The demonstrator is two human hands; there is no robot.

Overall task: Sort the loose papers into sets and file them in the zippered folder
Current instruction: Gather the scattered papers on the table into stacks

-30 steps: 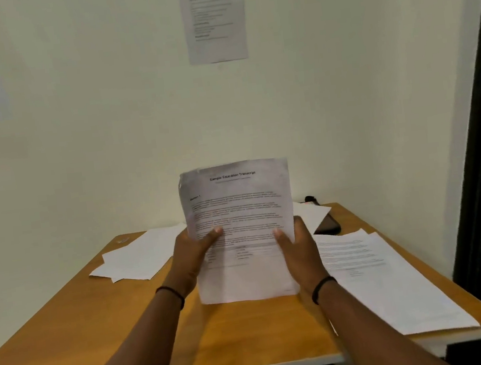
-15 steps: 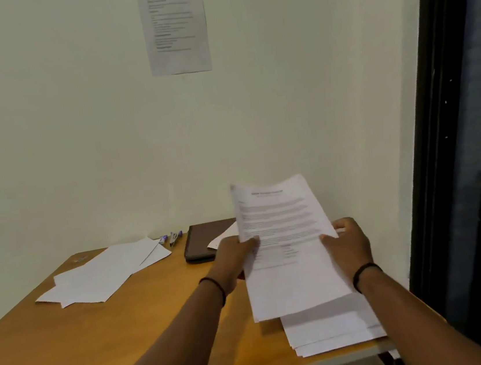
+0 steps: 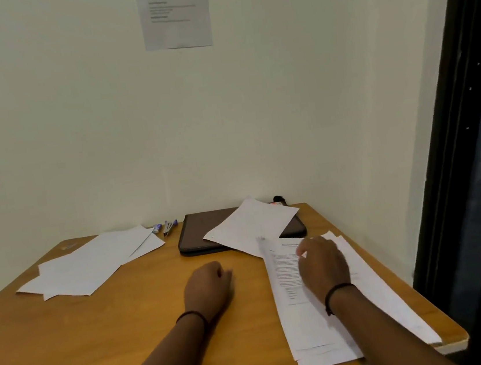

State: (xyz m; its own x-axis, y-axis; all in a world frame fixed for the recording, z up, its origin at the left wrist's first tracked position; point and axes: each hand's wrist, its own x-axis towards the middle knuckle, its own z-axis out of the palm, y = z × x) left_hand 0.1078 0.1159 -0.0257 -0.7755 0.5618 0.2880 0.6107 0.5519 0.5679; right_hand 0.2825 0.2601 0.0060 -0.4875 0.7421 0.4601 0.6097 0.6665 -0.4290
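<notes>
**Inspector:** Nearest the edge, what do you have?

**Onlooker:** On the right side of the wooden table (image 3: 107, 344), a stack of printed papers (image 3: 308, 325) running from the near edge toward the far corner. The right hand (image 3: 323, 266) lies on top of it, fingers loosely bent and holding nothing. The left hand (image 3: 208, 286) is over bare wood near the middle, fingers loosely curled, nothing in it.

**Inspector:** Beyond the hands?

**Onlooker:** At far left, a spread of white sheets (image 3: 91, 262), overlapping and askew. Far centre, the brown zippered folder (image 3: 197, 233), flat and closed as far as I can tell, with one loose sheet (image 3: 252, 226) lying across its right half. Pens (image 3: 169, 226) lie just left of the folder, by the wall. A dark object (image 3: 278, 199) behind the folder; I cannot identify it. A printed notice (image 3: 175, 11) is on the wall above.
</notes>
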